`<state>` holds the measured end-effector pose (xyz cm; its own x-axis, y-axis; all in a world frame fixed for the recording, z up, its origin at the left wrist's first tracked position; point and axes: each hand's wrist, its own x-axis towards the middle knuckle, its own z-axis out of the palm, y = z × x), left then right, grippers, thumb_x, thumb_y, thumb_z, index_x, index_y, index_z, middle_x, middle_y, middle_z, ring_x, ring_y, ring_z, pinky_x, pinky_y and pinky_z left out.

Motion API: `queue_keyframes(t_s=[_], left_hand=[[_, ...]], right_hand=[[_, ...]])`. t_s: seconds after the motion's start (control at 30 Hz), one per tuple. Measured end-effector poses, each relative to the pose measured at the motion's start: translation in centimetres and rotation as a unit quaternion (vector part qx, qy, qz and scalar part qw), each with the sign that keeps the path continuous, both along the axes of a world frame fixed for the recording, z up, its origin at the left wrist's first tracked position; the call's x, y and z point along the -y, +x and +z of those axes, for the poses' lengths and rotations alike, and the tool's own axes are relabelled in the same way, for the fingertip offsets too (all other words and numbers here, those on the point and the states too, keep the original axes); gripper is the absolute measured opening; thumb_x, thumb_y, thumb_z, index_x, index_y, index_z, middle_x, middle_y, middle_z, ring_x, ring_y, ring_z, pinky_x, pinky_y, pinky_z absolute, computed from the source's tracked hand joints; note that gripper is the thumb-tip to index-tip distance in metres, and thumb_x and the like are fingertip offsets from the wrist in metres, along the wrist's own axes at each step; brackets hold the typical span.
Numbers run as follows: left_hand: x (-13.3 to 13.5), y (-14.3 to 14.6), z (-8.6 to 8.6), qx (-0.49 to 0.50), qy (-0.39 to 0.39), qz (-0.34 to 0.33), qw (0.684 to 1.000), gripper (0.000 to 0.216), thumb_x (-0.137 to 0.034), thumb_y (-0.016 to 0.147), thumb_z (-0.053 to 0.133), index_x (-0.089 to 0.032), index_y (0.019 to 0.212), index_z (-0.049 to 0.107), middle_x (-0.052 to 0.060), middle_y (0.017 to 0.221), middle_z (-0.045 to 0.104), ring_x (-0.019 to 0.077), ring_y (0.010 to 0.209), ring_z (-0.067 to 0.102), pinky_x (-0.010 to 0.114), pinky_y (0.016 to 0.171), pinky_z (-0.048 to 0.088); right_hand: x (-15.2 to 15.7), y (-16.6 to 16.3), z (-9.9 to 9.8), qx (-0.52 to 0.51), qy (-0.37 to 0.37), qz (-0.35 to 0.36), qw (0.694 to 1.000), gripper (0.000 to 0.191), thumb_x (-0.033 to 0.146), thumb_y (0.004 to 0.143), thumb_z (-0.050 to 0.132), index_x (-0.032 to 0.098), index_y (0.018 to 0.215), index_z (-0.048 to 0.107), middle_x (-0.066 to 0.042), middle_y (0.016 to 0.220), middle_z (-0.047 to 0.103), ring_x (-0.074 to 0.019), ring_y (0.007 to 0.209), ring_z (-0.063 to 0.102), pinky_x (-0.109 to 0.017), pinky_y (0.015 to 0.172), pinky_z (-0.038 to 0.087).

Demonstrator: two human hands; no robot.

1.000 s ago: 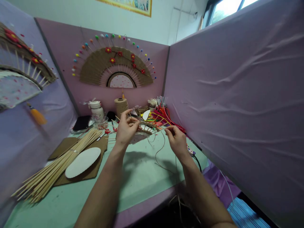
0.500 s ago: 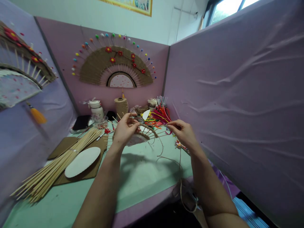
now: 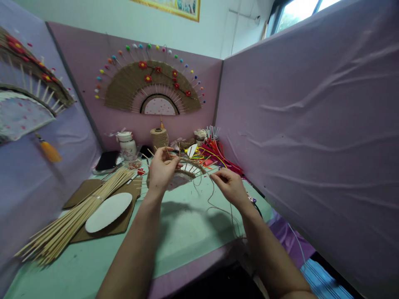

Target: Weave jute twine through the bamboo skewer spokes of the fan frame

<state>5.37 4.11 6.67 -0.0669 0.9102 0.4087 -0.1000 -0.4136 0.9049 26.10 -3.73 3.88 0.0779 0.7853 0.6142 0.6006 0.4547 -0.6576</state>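
A small half-round fan frame (image 3: 181, 179) of thin sticks and brown twine is held above the table, its sticks fanning outward. My left hand (image 3: 161, 171) grips it near the upper edge, with thumb and fingers closed among the sticks. To the right of the frame, my right hand (image 3: 231, 187) pinches a strand of brown twine between thumb and fingertips. Loose twine (image 3: 213, 198) loops down from the frame and trails toward the table's front edge. Part of the frame is hidden behind my left hand.
At left, a bundle of bamboo sticks (image 3: 77, 211) and a white oval card (image 3: 109, 212) lie over brown cardboard (image 3: 132, 203). Behind stand a white bottle (image 3: 127, 145), a twine spool (image 3: 158, 139) and red craft strips (image 3: 220, 155). A large decorated fan (image 3: 124, 89) hangs on the partition.
My right hand has moved down and slightly left, and the twine near it hangs slacker. My left hand has shifted slightly left with the fan frame.
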Motion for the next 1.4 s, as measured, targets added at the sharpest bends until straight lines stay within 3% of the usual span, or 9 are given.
queue_keyframes(t_s=[0.1,0.27,0.5,0.63,0.73,0.8,1.03,1.2,1.4], left_hand=[[0.0,0.1,0.0,0.017,-0.006,0.01,1.0,0.036,-0.019,0.067,0.069,-0.019,0.097,0.05,-0.003,0.076,0.062,0.011,0.054,0.064,0.024,0.052,0.054],[0.5,0.6,0.4,0.023,-0.046,0.009,0.999,0.034,-0.018,0.066,0.068,-0.018,0.094,0.049,-0.002,0.073,0.062,0.0115,0.053,0.063,0.025,0.051,0.054],[0.4,0.4,0.5,0.027,-0.049,0.012,0.998,0.037,-0.015,0.067,0.069,-0.017,0.098,0.048,-0.001,0.075,0.063,0.0113,0.054,0.064,0.024,0.054,0.055],[0.2,-0.1,0.1,-0.039,0.04,0.077,0.995,0.049,-0.018,0.073,0.068,-0.02,0.117,0.045,0.007,0.106,0.063,0.0124,0.065,0.067,0.028,0.062,0.058],[0.6,-0.1,-0.2,-0.128,0.174,0.196,0.957,0.058,-0.019,0.075,0.068,-0.022,0.128,0.043,0.013,0.136,0.047,0.0181,0.093,0.066,0.029,0.074,0.057],[0.9,0.0,-0.3,-0.18,0.229,0.217,0.932,0.054,-0.019,0.079,0.065,-0.022,0.129,0.044,0.013,0.137,0.047,0.0194,0.101,0.064,0.029,0.078,0.055],[1.2,0.5,-0.6,-0.286,0.196,0.091,0.934,0.071,-0.013,0.08,0.061,-0.027,0.142,0.03,0.008,0.121,0.065,0.01,0.063,0.063,0.028,0.071,0.053],[1.4,-0.2,0.2,-0.243,0.098,-0.025,0.965,0.081,-0.011,0.079,0.06,-0.031,0.148,0.024,0.008,0.114,0.069,0.0072,0.048,0.059,0.023,0.052,0.052],[3.1,-1.3,2.0,-0.192,0.034,-0.09,0.977,0.09,-0.011,0.073,0.067,-0.034,0.149,0.024,0.008,0.108,0.07,0.0074,0.041,0.059,0.019,0.039,0.049]], right_hand=[[-0.9,-0.6,-1.6,-0.066,-0.028,-0.031,0.997,0.027,0.039,0.081,0.061,0.018,0.065,0.065,0.0,0.059,0.057,-0.0135,0.056,0.048,-0.026,0.053,0.037],[-2.0,-1.7,-3.0,-0.226,-0.078,-0.012,0.971,0.036,0.048,0.075,0.067,0.016,0.092,0.07,0.007,0.046,0.041,-0.0098,0.044,0.034,-0.023,0.044,0.027],[-3.0,-2.9,-3.2,-0.325,-0.049,0.023,0.944,0.031,0.046,0.071,0.071,0.016,0.078,0.073,-0.004,0.073,0.068,-0.0154,0.066,0.057,-0.028,0.064,0.046],[-3.5,-3.4,-3.3,-0.295,-0.033,0.012,0.955,0.031,0.046,0.074,0.069,0.015,0.076,0.073,-0.002,0.065,0.064,-0.0145,0.062,0.055,-0.026,0.06,0.044],[-3.7,-3.7,-3.0,-0.285,-0.014,0.005,0.958,0.031,0.045,0.076,0.067,0.015,0.076,0.072,-0.002,0.065,0.064,-0.0145,0.062,0.055,-0.026,0.06,0.044],[-3.8,-3.9,-2.9,-0.279,-0.009,-0.001,0.96,0.032,0.045,0.077,0.065,0.015,0.079,0.072,-0.002,0.067,0.064,-0.0149,0.063,0.055,-0.026,0.06,0.044],[-3.7,-4.1,-2.7,-0.259,-0.006,0.009,0.966,0.031,0.045,0.079,0.063,0.015,0.075,0.071,-0.002,0.066,0.063,-0.0148,0.062,0.053,-0.026,0.058,0.042],[-2.9,-4.3,-2.1,-0.242,-0.011,0.021,0.97,0.027,0.041,0.08,0.062,0.016,0.078,0.071,0.001,0.062,0.058,-0.0127,0.057,0.048,-0.025,0.055,0.038],[-1.4,-4.7,-1.1,-0.207,-0.008,0.036,0.978,0.023,0.037,0.082,0.063,0.017,0.081,0.073,-0.001,0.066,0.063,-0.0145,0.061,0.053,-0.025,0.057,0.04]])
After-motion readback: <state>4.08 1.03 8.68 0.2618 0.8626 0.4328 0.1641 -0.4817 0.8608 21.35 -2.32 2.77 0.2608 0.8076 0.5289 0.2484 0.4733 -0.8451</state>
